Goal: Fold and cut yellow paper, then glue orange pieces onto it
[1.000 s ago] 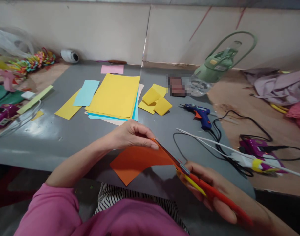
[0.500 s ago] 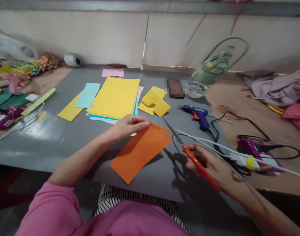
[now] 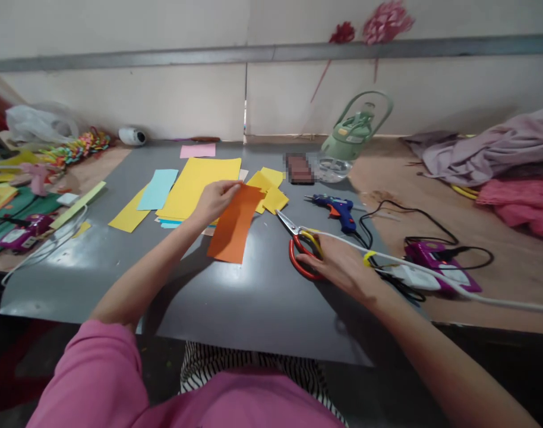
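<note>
Hands at work over a grey table [image 3: 253,303]: the left hand [image 3: 214,201] pinches the top edge of an orange paper sheet [image 3: 232,229] between thumb and fingers. That end is raised while the lower end touches the tabletop, just in front of a stack of yellow sheets [image 3: 200,181]. The right hand [image 3: 340,268] rests on red-handled scissors [image 3: 298,246] lying flat on the table, their blades pointing toward small yellow cut pieces [image 3: 268,189]. Its fingertips touch the handle loops, but whether they grip cannot be told. A blue glue gun [image 3: 338,208] lies near, beyond the scissors.
</note>
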Motion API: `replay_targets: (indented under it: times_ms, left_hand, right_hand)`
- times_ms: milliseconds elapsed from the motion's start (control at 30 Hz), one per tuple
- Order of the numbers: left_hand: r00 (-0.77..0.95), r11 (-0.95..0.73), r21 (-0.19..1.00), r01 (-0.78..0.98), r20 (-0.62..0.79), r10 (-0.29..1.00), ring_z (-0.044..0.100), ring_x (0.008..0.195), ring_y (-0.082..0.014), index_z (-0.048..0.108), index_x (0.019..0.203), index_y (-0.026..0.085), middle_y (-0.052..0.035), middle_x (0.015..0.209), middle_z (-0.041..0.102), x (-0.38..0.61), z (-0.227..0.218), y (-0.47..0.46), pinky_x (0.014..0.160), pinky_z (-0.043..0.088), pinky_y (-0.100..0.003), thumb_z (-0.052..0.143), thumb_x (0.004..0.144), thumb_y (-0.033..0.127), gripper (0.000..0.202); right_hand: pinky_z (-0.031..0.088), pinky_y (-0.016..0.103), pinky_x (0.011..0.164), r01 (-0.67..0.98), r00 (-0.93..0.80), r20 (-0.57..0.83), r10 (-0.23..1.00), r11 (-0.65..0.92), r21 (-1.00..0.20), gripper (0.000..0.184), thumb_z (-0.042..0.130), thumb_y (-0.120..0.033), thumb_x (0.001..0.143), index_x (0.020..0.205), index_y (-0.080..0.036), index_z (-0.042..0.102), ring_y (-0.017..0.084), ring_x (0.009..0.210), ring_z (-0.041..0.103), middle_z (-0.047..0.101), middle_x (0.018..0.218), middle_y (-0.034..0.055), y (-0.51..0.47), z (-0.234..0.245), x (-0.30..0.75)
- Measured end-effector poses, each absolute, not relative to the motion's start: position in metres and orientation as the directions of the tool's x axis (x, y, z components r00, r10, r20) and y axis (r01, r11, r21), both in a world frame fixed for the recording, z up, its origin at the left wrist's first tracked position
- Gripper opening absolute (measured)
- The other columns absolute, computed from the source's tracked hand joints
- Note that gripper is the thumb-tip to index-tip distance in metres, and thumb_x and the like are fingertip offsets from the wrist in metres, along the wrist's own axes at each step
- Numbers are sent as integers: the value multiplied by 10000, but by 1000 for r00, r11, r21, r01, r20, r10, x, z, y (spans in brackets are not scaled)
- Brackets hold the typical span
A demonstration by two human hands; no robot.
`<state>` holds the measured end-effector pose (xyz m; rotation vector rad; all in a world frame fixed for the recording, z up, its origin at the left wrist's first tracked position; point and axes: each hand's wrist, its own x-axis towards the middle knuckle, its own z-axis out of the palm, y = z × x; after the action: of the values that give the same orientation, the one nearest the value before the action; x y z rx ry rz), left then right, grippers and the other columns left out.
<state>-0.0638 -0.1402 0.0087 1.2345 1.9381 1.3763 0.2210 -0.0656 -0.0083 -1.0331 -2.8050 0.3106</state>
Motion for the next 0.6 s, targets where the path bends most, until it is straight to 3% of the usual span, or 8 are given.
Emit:
replay_targets:
  times_ms: [100, 167, 233, 367, 467, 533, 600]
  left_hand:
    - [-501, 21, 823, 568, 326, 802, 597, 1201, -215, 758, 1082, 185, -78, 1229, 712, -75, 15, -144, 1045, 429, -307, 572, 917, 321, 283]
    - [-518, 5, 838, 546, 332, 788, 644, 1094, -200, 737, 1146, 182, -88, 1227, 705, -80, 18, -148, 940, 499, -298, 563, 923, 354, 331]
    - [-549, -2, 898, 440, 270, 791, 673, 955, -165, 724, 1168, 177, -89, 1183, 711, -80, 19, -151, 806, 532, -263, 567, 920, 350, 340]
    - [-463, -36, 985, 167, 111, 879, 664, 782, -106, 753, 1028, 166, -65, 976, 739, -62, 24, -157, 712, 520, -218, 651, 878, 367, 270]
    - [-339, -12, 1000, -4, 11, 941, 653, 719, -95, 754, 951, 175, -39, 882, 738, -39, 25, -162, 696, 514, -221, 765, 782, 425, 302]
    - [-332, 2, 997, -83, -29, 943, 637, 671, -88, 742, 892, 167, -20, 812, 723, -25, 22, -166, 672, 507, -226, 806, 733, 420, 306]
    - [-324, 12, 991, -136, -56, 945, 620, 635, -80, 728, 843, 158, -7, 758, 707, -16, 18, -167, 660, 501, -229, 825, 710, 397, 289]
  right_hand:
    - [455, 330, 629, 594, -778, 169, 605, 796, -116, 227, 606, -427, 889, 893, -202, 636, 242, 721, 621, 679, 828, 93, -72, -14, 228]
    - [479, 371, 684, 589, -777, 245, 581, 807, -44, 234, 587, -411, 909, 883, -186, 650, 277, 790, 631, 684, 868, 129, -82, -14, 231]
    - [494, 398, 747, 531, -796, 289, 532, 843, -88, 219, 550, -371, 939, 893, -184, 654, 289, 857, 642, 694, 903, 135, -93, -10, 230]
    - [526, 379, 774, 320, -816, 301, 494, 819, -477, 255, 570, -393, 942, 1074, -186, 641, 219, 822, 654, 703, 961, 92, -103, 5, 211]
    - [559, 357, 701, 240, -729, 235, 642, 562, -792, 509, 660, -481, 871, 1278, -200, 540, 177, 789, 644, 663, 1125, 96, -95, 12, 188]
    - [570, 336, 652, 121, -687, 194, 700, 374, -920, 564, 705, -534, 816, 1244, -205, 544, 179, 837, 641, 639, 1172, 100, -87, 12, 175]
    - [557, 307, 608, 9, -672, 187, 717, 261, -965, 505, 726, -550, 787, 1123, -198, 587, 174, 831, 636, 653, 1101, 85, -82, 10, 167]
